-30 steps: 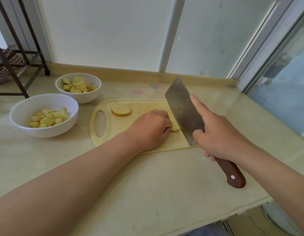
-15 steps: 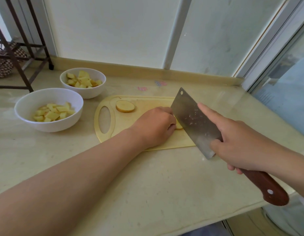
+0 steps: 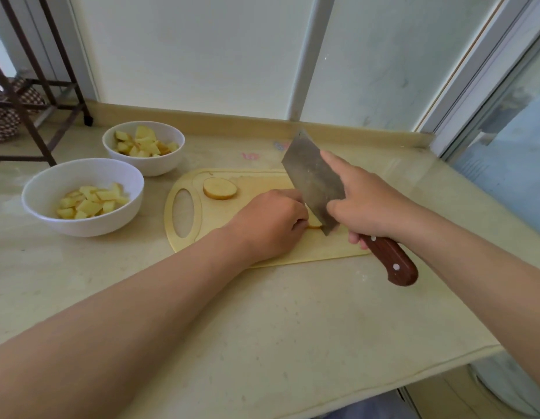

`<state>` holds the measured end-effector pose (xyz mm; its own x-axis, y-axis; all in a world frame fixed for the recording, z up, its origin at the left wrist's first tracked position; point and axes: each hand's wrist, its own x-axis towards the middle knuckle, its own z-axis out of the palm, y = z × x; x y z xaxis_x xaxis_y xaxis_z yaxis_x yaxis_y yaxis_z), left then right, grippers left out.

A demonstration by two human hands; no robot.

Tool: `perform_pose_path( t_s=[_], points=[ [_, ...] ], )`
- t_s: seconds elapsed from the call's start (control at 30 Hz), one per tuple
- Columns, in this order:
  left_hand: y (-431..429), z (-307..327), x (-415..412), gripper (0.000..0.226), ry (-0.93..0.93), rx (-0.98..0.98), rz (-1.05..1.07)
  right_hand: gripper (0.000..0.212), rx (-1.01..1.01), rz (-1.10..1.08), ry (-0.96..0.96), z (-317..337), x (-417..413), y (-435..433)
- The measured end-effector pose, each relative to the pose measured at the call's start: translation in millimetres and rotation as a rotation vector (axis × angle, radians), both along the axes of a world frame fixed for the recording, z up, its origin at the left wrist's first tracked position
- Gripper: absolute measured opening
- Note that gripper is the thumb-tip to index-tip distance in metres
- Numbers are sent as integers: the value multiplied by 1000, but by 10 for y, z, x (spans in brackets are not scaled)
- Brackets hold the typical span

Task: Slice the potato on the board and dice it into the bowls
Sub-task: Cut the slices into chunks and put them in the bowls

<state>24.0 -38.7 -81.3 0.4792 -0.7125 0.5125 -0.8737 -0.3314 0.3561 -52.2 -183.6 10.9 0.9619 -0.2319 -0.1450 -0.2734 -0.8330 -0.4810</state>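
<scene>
A pale yellow cutting board (image 3: 323, 252) lies on the counter. My left hand (image 3: 268, 225) rests on the board with curled fingers, holding down a potato piece (image 3: 314, 223) that is mostly hidden. My right hand (image 3: 365, 201) grips the brown handle of a cleaver (image 3: 311, 179), forefinger stretched along the blade. The blade's edge stands on the potato piece right beside my left fingers. A round potato slice (image 3: 219, 189) lies flat at the board's far left. Two white bowls hold potato dice: a near bowl (image 3: 81, 225) and a far bowl (image 3: 166, 164).
The beige counter (image 3: 262, 343) ends in a front edge close below. A low ledge and white wall panels run behind the board. A dark metal rack (image 3: 36, 116) stands at the far left. A glass door frame rises on the right.
The cleaver swung back from the right and came down onto the potato piece next to my left fingers. My left hand stayed on the piece.
</scene>
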Motion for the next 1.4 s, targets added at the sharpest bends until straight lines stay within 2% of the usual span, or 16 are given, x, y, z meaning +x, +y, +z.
perform_pose_path(
  t_s=[0.3, 0.5, 0.83, 0.97, 1.1, 1.27, 1.4],
  points=[
    [11, -8, 4, 18, 13, 6, 22, 96, 24, -58, -96, -3, -401, 10],
    [10, -9, 5, 19, 12, 17, 31, 96, 1, -15, -35, -20, -519, 33],
    [7, 15, 3, 22, 8, 24, 32, 93, -141, 61, 172, 177, -630, 89],
    [1, 12, 11, 23, 8, 38, 31, 94, -136, 71, 125, 81, -281, 191],
    [5, -1, 7, 27, 7, 36, 36, 97, -76, 60, 60, 63, 128, 200],
    [25, 25, -13, 20, -14, 30, 67, 94, 45, 9, -32, 37, 96, 35],
    [19, 17, -11, 20, 2, 18, 113, 88, 287, -128, -195, 31, -103, -216]
  ],
)
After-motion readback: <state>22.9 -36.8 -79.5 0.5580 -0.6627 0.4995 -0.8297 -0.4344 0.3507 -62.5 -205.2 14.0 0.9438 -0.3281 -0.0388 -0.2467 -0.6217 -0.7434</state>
